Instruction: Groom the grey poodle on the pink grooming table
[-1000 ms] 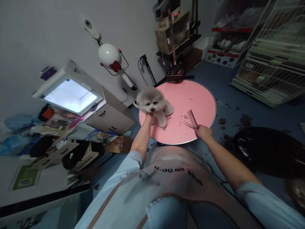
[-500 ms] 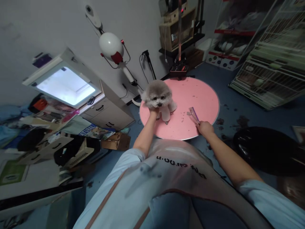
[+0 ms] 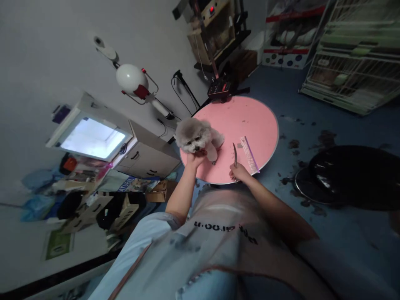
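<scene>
A small fluffy grey dog (image 3: 196, 138) sits at the left edge of a round pink table (image 3: 250, 116). My left hand (image 3: 195, 158) is closed under the dog's chin, holding its head up. My right hand (image 3: 238, 171) hovers over the near edge of the table and grips a pair of scissors (image 3: 235, 154) with the blades pointing up and away. A purple comb (image 3: 249, 154) lies on the pink top just right of the scissors, apart from my hand.
A red-and-black clamp base with a pole (image 3: 219, 88) stands at the table's far edge. A white cabinet with a lit box (image 3: 93, 137) and clutter sit to the left. Wire cages (image 3: 353, 71) are at the right. A black round stool (image 3: 353, 175) and fur clumps are on the blue floor.
My right hand has let go of the comb, which now lies on the table, and has moved left with the scissors raised. My left hand stays under the dog's chin. The view tilted.
</scene>
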The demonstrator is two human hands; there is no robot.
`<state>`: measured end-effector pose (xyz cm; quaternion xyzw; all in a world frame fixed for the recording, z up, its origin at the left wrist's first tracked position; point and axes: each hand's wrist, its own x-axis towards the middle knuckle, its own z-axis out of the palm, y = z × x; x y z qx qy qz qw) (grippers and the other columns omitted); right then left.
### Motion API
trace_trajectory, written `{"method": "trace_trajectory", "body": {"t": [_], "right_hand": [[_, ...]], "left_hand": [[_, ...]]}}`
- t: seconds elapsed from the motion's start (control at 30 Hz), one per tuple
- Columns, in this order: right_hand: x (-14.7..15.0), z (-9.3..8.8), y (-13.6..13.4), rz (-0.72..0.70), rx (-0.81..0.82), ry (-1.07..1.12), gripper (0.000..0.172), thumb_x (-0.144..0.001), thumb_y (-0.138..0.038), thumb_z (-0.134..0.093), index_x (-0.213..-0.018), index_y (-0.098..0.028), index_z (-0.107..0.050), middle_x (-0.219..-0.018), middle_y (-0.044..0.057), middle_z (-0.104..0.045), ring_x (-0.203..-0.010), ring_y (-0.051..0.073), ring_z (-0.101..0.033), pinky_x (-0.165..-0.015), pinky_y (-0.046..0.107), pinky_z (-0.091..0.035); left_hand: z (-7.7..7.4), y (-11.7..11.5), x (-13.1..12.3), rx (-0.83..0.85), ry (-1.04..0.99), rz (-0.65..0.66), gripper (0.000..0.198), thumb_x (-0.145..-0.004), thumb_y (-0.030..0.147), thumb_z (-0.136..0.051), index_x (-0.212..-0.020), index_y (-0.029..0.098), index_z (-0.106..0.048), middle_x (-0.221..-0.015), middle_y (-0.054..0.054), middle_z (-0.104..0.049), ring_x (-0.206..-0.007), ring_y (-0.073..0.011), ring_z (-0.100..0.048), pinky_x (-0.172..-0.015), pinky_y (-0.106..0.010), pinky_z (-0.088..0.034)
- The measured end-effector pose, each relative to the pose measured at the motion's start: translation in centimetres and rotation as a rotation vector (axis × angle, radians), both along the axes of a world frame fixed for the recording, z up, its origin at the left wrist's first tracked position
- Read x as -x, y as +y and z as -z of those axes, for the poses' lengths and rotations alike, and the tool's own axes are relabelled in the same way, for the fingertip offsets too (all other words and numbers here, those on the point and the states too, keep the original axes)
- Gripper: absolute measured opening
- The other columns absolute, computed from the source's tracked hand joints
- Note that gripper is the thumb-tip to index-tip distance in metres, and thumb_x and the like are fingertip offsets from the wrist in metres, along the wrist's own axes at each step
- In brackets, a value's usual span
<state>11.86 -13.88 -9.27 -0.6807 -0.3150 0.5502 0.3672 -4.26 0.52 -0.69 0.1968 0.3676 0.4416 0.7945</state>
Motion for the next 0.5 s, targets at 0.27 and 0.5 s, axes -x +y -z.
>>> {"method": "trace_trajectory", "body": {"t": [0.27,0.5], "right_hand": [[7.7,-4.4,1.5,0.023,-0.315,0.806,0.014,-0.078,-0.022,-0.063,-0.068,-0.019,-0.054,-0.051,-0.004,-0.057,-0.049,0.011,-0.058,-0.053,0.021,-0.046],[5.2,-9.3,10.3,0.365,-0.704,0.749,0.016,-0.083,-0.017,-0.052,-0.095,-0.018,-0.062,-0.061,-0.007,-0.06,-0.047,0.006,-0.044,-0.048,0.019,-0.035]], "left_hand": [[-2.6,-0.7,1.5,-0.121,0.093,0.001,0.032,-0.097,0.024,-0.041,-0.068,0.015,-0.052,-0.065,-0.004,-0.05,-0.059,-0.0112,-0.046,-0.058,-0.023,-0.04],[-4.3,0.2,2.1,-0.21,0.259,0.084,0.018,-0.09,0.034,-0.059,-0.082,0.018,-0.062,-0.077,-0.005,-0.062,-0.067,-0.0134,-0.054,-0.061,-0.025,-0.045]]}}
